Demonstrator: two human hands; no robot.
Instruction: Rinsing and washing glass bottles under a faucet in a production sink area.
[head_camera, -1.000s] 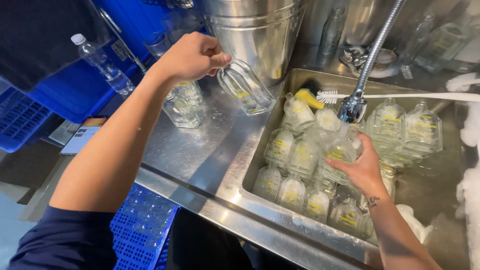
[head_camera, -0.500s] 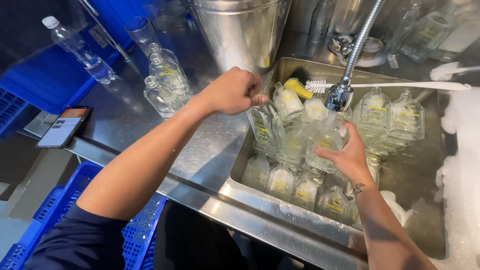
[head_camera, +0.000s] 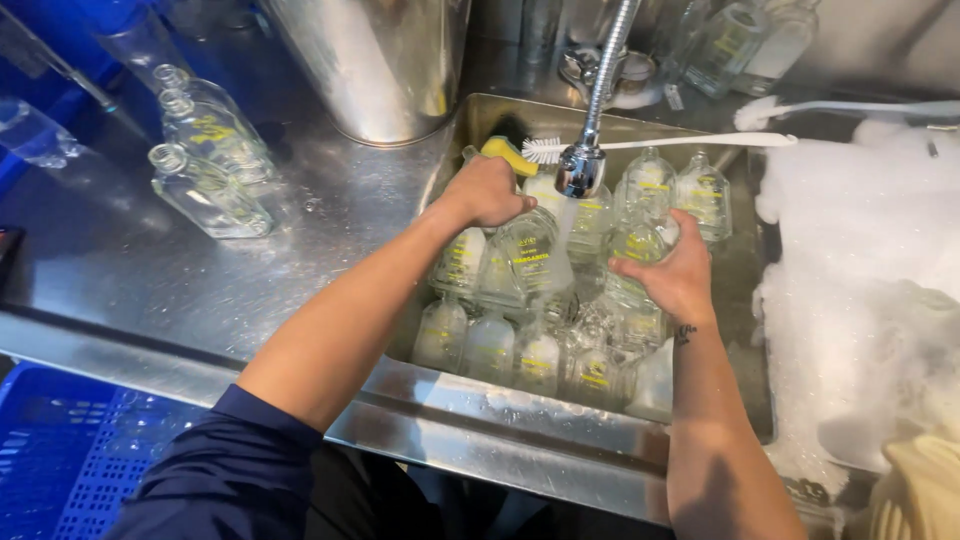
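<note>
Left hand (head_camera: 487, 190) grips bottle (head_camera: 527, 262) under faucet (head_camera: 581, 170) | right hand (head_camera: 672, 272) grips another bottle (head_camera: 636, 245)

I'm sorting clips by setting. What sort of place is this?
Probably a commercial bottle-washing station: a steel sink full of clear glass bottles, a hose tap, a bottle brush and blue crates.

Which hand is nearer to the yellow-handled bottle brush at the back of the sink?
Left. The left hand is just in front of the brush, almost touching its yellow handle; the right hand is farther forward, holding a bottle.
</note>
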